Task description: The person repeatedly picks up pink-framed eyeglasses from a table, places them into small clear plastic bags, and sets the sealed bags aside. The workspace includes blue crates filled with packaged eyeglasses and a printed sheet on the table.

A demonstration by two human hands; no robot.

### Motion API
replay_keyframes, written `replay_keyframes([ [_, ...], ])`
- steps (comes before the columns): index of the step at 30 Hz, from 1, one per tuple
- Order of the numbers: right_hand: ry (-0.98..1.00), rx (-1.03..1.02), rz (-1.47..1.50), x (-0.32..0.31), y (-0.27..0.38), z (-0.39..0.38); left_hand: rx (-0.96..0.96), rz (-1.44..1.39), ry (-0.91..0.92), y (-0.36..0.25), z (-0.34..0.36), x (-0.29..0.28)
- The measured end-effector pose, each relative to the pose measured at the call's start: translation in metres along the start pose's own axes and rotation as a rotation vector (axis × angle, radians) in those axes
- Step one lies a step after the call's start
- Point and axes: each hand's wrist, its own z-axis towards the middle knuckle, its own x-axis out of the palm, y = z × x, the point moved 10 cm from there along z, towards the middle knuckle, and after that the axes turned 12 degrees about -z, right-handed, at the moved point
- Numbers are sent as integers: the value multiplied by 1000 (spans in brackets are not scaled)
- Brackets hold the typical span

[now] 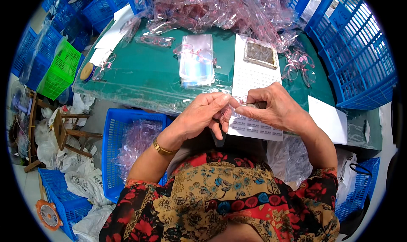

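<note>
Both hands, left [202, 115] and right [274, 110], raised together, pinch pink glasses [234, 104].

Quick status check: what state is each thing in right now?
Left hand: closed on the pink glasses.
Right hand: pinching the pink glasses too.
Label sheet: flat on the green table.
Blue basket: holds bagged glasses.
Glasses pile: heaped, bagged.

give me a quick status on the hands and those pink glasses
Left hand and right hand both pinching one pink glasses frame above the sticker sheet. Nothing between the hands and the sheet.
</note>
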Motion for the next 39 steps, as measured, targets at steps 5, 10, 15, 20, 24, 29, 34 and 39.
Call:
replay_keyframes([
  [5, 24, 19, 7, -1, 2, 1, -2, 11, -1, -1, -1, 1],
  [10, 14, 6, -73, 1, 3, 2, 4, -7, -22, 1, -1, -2],
  [15, 12, 17, -103, 1, 2, 2, 10, -8, -21, 0, 0, -1],
  [20, 7, 29, -44, 0, 1, 0, -2, 2, -14, 0, 0, -1],
  [24, 20, 52, -6, 1, -2, 0, -4, 3, -14, 1, 0, -2],
  [29, -23, -16, -67, -1, 2, -1, -4, -8, -24, 0, 0, -1],
  [34, -35, -5, -120, -1, 2, -2, -6, -20, -39, 0, -1, -1],
  [39, -83, -25, -167, -4, 5, -4, -55, 76, -69, -3, -3, 2],
])
